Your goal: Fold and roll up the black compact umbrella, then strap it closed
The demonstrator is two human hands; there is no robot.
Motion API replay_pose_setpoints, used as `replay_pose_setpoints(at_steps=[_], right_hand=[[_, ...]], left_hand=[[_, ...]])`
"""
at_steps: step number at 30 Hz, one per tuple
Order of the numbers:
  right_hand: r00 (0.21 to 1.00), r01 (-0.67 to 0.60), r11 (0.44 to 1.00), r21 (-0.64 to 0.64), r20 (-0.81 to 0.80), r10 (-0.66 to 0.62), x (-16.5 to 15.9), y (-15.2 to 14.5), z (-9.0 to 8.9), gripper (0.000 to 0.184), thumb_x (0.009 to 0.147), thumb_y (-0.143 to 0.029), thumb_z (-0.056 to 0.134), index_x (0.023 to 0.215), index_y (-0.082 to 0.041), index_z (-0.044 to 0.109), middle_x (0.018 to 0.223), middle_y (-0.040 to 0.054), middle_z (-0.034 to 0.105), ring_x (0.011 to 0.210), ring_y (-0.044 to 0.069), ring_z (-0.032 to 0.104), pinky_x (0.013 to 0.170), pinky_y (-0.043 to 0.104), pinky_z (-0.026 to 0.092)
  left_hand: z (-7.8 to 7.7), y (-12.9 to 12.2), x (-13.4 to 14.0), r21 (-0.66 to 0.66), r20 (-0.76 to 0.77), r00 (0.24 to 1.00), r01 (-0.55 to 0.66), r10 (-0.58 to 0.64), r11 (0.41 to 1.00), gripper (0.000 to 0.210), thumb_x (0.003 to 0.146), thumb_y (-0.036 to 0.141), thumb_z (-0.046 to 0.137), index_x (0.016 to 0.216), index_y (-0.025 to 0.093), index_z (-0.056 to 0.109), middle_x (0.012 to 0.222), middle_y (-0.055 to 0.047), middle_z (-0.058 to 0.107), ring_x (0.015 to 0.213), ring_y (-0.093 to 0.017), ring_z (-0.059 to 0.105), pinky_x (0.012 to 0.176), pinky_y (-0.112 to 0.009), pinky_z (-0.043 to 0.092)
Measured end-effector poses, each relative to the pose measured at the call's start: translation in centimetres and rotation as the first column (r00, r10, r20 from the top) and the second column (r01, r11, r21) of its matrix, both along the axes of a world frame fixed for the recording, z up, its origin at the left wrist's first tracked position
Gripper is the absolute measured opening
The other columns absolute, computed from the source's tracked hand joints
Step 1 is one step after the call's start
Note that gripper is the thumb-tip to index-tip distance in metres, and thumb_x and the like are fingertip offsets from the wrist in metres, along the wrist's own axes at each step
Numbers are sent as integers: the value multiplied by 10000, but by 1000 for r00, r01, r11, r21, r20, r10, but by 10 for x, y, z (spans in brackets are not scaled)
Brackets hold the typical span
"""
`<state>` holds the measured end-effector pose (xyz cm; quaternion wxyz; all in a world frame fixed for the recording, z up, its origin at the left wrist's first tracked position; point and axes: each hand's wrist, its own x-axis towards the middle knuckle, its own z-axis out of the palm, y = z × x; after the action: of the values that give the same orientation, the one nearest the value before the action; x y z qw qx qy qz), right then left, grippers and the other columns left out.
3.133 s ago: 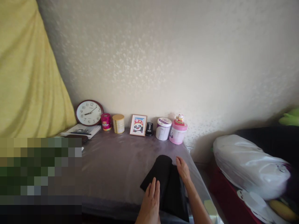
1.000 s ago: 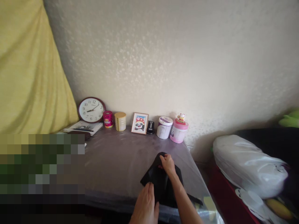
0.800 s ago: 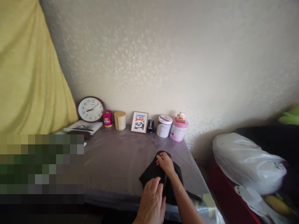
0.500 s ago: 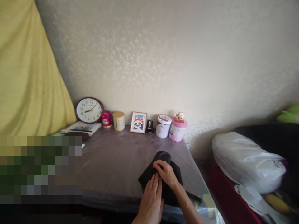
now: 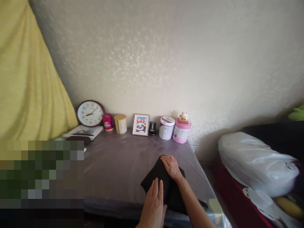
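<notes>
A folded black cloth [image 5: 152, 174] lies near the front right of the table, its kind of item not clear. My left hand [image 5: 154, 198] rests flat on its near part, fingers stretched out and pointing away from me. Farther up, my right hand [image 5: 170, 166] lies across the far end of the cloth with its fingers pointing left. Neither hand grips the cloth. A dark strip [image 5: 203, 204] sticks out from the cloth at the right, beyond my right forearm.
Along the back of the grey-covered table [image 5: 114, 164] stand a clock [image 5: 90, 113], several tins, a panda picture [image 5: 141, 124] and a pink tub [image 5: 181, 132] with a cat figurine. A yellow curtain [image 5: 30, 79] hangs left. A white plastic bag [image 5: 254, 164] sits at the right.
My right hand has moved up to the far end of the cloth and flattened out from a pinch. The raised far fold now lies flatter. My left hand stays nearly in place.
</notes>
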<state>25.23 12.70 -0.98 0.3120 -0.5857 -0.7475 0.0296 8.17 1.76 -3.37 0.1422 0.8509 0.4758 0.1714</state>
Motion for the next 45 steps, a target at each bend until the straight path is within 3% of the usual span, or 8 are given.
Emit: replay_pose_setpoints(at_steps=[4, 7, 10, 14, 19, 36, 41, 45], right_hand=[[982, 179, 977, -118, -32, -184, 8, 14, 4, 315, 888, -263, 370, 1063, -215, 628, 1138, 34, 641, 1109, 152, 536, 989, 277, 342], [939, 331, 931, -151, -44, -341, 20, 7, 6, 342, 883, -274, 342, 1063, -183, 618, 1088, 73, 659, 1034, 182, 587, 917, 281, 396], [863, 489, 855, -172, -52, -503, 39, -16, 5, 388, 885, -303, 293, 1062, -150, 602, 1055, 116, 663, 980, 212, 613, 831, 292, 432], [787, 601, 775, -197, -23, -616, 60, -58, -3, 375, 873, -309, 300, 995, -155, 619, 910, 116, 691, 839, 219, 648, 706, 285, 443], [833, 553, 814, -180, 109, -542, 65, -83, -13, 238, 800, -217, 437, 888, -225, 658, 926, 70, 693, 750, 180, 648, 611, 237, 416], [741, 636, 730, -250, -65, -668, 54, -81, -11, 307, 820, -372, 399, 645, -225, 604, 688, 72, 681, 724, 233, 655, 593, 278, 409], [738, 563, 784, -261, -267, -620, 46, -79, 8, 348, 799, -432, 395, 628, -219, 610, 653, 57, 680, 680, 225, 643, 592, 282, 423], [742, 480, 855, -196, -429, -515, 27, -67, 28, 441, 791, -507, 383, 769, -169, 666, 752, 73, 708, 740, 231, 642, 629, 282, 449]], left_hand=[[11, 0, -2, -111, 24, 999, 42, -40, 993, 747, 745, 213, 478, 1402, 158, 127, 1489, -103, 99, 1357, -266, 132, 1096, -417, 232], [26, -1, -6, -213, -49, 997, 39, -51, 976, 877, 633, 112, 520, 1400, 126, 95, 1488, -130, 55, 1363, -265, 96, 1105, -387, 204], [35, -3, -10, -276, -60, 998, 6, -23, 961, 975, 546, -4, 493, 1398, 107, 34, 1482, -170, 73, 1359, -251, 133, 1093, -335, 228], [30, -5, -13, -245, 46, 998, -19, 31, 969, 945, 567, -57, 416, 1404, 130, 19, 1480, -160, 125, 1356, -217, 159, 1083, -325, 247], [16, -8, -12, -148, 114, 993, -21, 38, 989, 917, 584, -58, 387, 1409, 132, 36, 1468, -177, 168, 1343, -221, 206, 1065, -347, 287], [13, -7, -11, -120, 116, 992, -44, 58, 992, 919, 591, -69, 388, 1409, 136, 24, 1462, -182, 193, 1336, -219, 233, 1054, -339, 304], [14, -8, -11, -130, 101, 993, -44, 57, 990, 920, 580, -58, 393, 1408, 125, 36, 1455, -199, 193, 1331, -243, 237, 1054, -372, 307], [10, -7, -10, -109, 123, 991, -42, 55, 993, 929, 576, -41, 401, 1409, 133, 27, 1455, -197, 189, 1331, -253, 231, 1049, -391, 318]])
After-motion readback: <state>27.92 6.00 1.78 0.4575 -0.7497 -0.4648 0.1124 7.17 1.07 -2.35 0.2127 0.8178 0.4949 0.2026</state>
